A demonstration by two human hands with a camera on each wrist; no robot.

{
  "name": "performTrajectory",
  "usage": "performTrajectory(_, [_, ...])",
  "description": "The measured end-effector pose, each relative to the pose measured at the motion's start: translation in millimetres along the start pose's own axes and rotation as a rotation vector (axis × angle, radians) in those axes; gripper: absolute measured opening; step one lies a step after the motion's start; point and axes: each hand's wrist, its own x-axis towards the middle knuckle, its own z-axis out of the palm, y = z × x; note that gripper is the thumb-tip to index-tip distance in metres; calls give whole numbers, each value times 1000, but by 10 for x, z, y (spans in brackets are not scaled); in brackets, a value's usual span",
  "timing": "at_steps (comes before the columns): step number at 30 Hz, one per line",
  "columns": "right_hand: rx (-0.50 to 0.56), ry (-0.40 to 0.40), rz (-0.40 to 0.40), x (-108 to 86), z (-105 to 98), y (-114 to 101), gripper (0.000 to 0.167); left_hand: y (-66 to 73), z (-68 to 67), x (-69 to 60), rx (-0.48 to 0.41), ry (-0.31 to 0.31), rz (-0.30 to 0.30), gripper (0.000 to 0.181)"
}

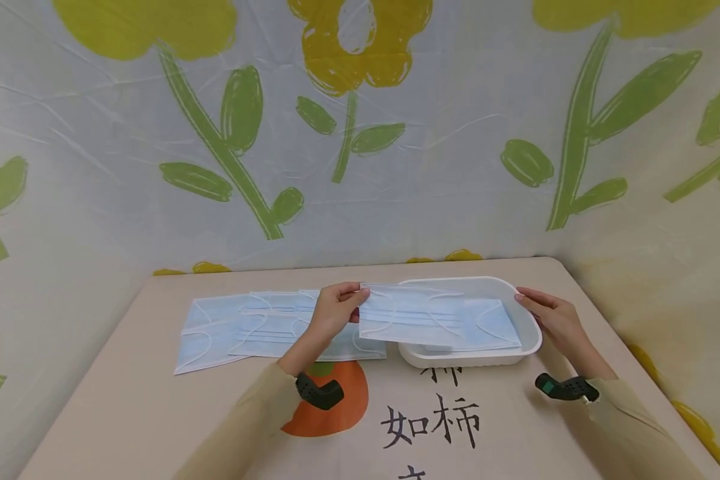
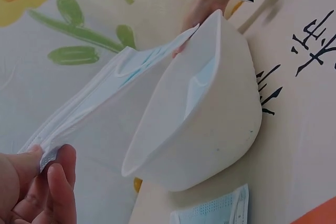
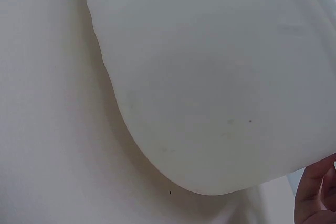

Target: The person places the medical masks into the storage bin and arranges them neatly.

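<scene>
My left hand (image 1: 336,310) pinches the left end of a light blue disposable face mask (image 1: 411,315) between thumb and fingers. In the left wrist view, that mask (image 2: 131,74) stretches from the fingertips to above the white container. The white plastic container (image 1: 465,360) holds at least one more mask (image 1: 498,327), partly covered by the held one. On the container's right rim, my right hand (image 1: 558,323) grips the edge with thumb and fingers. The right wrist view has the container's outer wall (image 3: 210,93) filling most of it, with some fingers (image 3: 310,192) at the lower right.
Several face masks (image 1: 210,333) lie overlapping on the table (image 1: 132,400) left of the container. An orange persimmon print (image 1: 342,407) and black characters (image 1: 432,423) mark the tabletop. Behind stands a flower-patterned cloth (image 1: 444,167).
</scene>
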Motion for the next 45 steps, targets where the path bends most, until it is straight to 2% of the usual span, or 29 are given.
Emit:
performTrajectory(11, [-33, 22, -5, -12, 20, -25, 74, 39, 290, 176, -52, -26, -49, 38])
performTrajectory(19, [-33, 23, -8, -9, 17, -31, 71, 79, 518, 296, -67, -38, -74, 37])
performTrajectory(32, [-44, 30, 14, -30, 46, -25, 73, 89, 870, 321, -28, -47, -108, 34])
performTrajectory(40, [-51, 35, 15, -29, 47, -32, 75, 83, 1008, 354, -37, -48, -89, 31])
performTrajectory(45, [-35, 34, 12, -27, 32, -23, 72, 75, 1094, 359, -32, -39, -114, 30])
